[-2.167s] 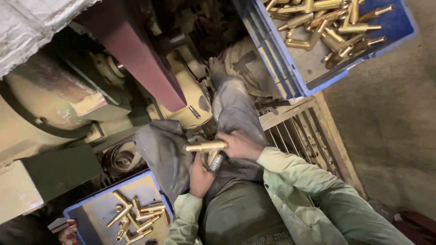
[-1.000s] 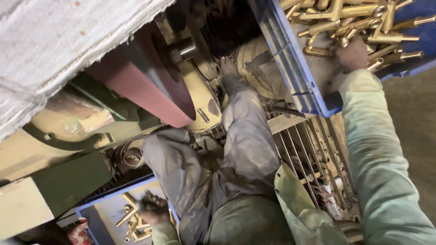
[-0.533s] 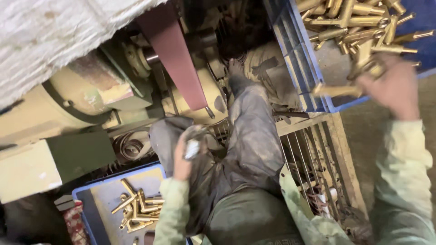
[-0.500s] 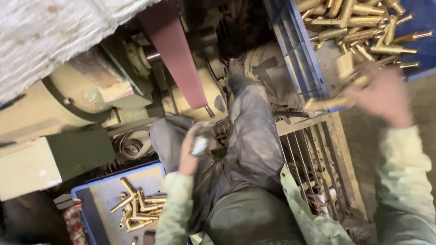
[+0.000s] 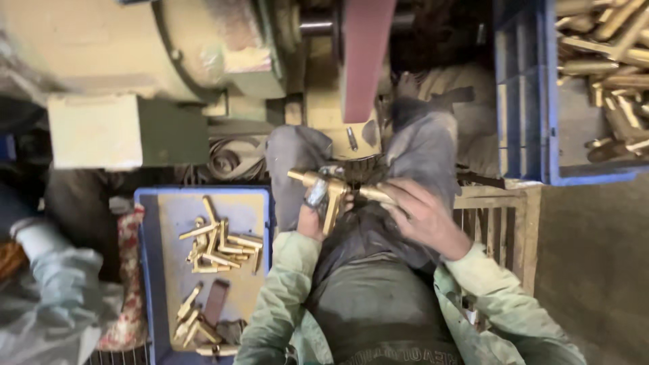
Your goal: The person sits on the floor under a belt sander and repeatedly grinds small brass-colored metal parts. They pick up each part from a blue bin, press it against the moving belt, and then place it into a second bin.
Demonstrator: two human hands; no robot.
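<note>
Both hands meet over the lap, just below the sanding belt (image 5: 365, 61). The left hand (image 5: 312, 217) is closed around the downward leg of a brass fitting (image 5: 332, 192); the right hand (image 5: 422, 216) has its fingers clamped on the fitting's right end. The fitting is T-shaped, with a long cross tube and a short stem, and sits between the knees, close to the belt's lower end but apart from it.

Judging by its look, the fitting is solid cast metal: stiff, fairly heavy for its bulk, smooth and likely slick under dusty fingers. It will not bend or break, so a firm grip is safe. The 2 ends of the cross tube and the stem give 3 natural holds, and a grip on 2 of them keeps it from turning in the hands.

To the left on the floor stands a blue tray (image 5: 152, 270) with a loose scatter of similar brass parts (image 5: 216, 243). Up at the right a blue crate (image 5: 527, 101) is heaped with more brass pieces (image 5: 608, 81). A wooden slatted frame (image 5: 500, 216) sits beside the right forearm. The motor housing (image 5: 135, 54) fills the upper left. The knees hem the hands in on both sides, and the belt hangs just ahead of them.
</note>
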